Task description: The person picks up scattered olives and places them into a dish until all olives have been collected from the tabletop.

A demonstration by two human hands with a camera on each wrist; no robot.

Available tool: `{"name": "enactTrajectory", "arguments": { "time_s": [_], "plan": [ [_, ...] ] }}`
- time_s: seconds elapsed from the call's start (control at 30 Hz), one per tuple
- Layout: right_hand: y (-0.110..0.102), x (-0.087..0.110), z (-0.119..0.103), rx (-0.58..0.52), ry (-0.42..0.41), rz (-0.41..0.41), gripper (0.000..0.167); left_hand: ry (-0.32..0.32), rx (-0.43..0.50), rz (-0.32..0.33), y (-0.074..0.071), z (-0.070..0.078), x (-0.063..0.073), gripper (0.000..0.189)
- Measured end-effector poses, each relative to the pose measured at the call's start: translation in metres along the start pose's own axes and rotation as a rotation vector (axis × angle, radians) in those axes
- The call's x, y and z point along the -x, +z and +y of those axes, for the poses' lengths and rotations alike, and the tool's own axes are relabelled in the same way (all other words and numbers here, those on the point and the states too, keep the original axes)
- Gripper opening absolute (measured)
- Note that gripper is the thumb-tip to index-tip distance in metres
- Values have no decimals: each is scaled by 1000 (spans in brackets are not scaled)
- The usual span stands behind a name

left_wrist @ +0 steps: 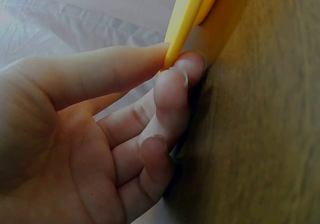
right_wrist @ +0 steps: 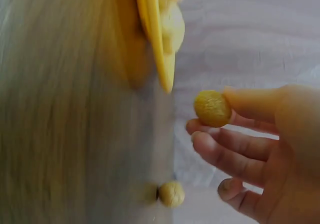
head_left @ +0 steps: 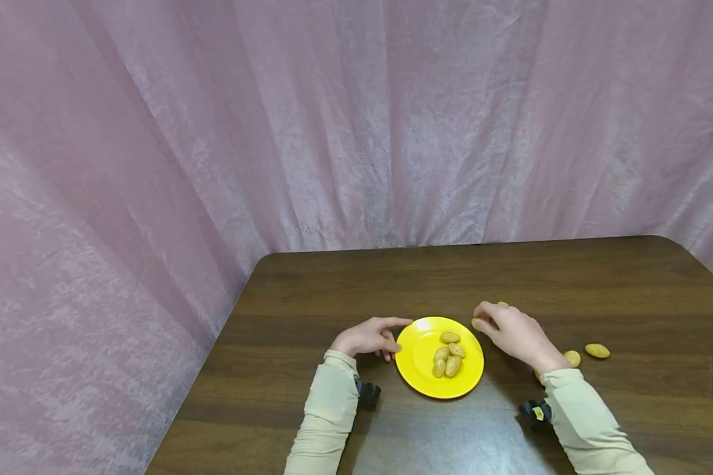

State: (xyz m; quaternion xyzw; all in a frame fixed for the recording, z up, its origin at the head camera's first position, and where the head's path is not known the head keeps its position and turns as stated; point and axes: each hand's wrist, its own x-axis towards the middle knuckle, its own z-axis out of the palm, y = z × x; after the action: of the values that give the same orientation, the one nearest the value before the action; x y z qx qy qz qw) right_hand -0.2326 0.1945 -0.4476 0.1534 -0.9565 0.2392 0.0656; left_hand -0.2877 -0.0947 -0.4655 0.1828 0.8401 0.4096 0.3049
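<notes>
A yellow plate [head_left: 412, 366] lies on the table with several small yellow-brown, potato-like ovals [head_left: 453, 366] grouped on it. My left hand [head_left: 368, 336] pinches the plate's left rim, thumb on top and fingers beneath, as the left wrist view shows. To the right of the plate, my right hand [head_left: 519, 335] holds another potato-like oval [right_wrist: 213, 108] between thumb and fingertips, above the table and apart from the rim. The ovals have a speckled, rough skin; their exact kind is unclear.
More such ovals lie on the brown wooden table [head_left: 297, 297] around the right forearm, one oval [head_left: 597, 350] farthest right. Another oval [head_left: 502, 303] is partly hidden behind the right hand. A pink curtain [head_left: 356, 132] hangs behind the table's far edge.
</notes>
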Motion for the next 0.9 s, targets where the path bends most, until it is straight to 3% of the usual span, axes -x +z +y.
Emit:
{"name": "enactTrajectory", "arguments": {
  "time_s": [0.33,0.53,0.9],
  "plan": [
    [18,-2,-32,-50,-157,95,17,11,4,-2,-1,0,-1,55],
    [28,-2,-45,-53,-174,83,17,22,-1,-6,-1,0,1,56],
    [34,0,-49,-6,-183,35,19,20,8,-13,-3,0,1,57]
  ]
}}
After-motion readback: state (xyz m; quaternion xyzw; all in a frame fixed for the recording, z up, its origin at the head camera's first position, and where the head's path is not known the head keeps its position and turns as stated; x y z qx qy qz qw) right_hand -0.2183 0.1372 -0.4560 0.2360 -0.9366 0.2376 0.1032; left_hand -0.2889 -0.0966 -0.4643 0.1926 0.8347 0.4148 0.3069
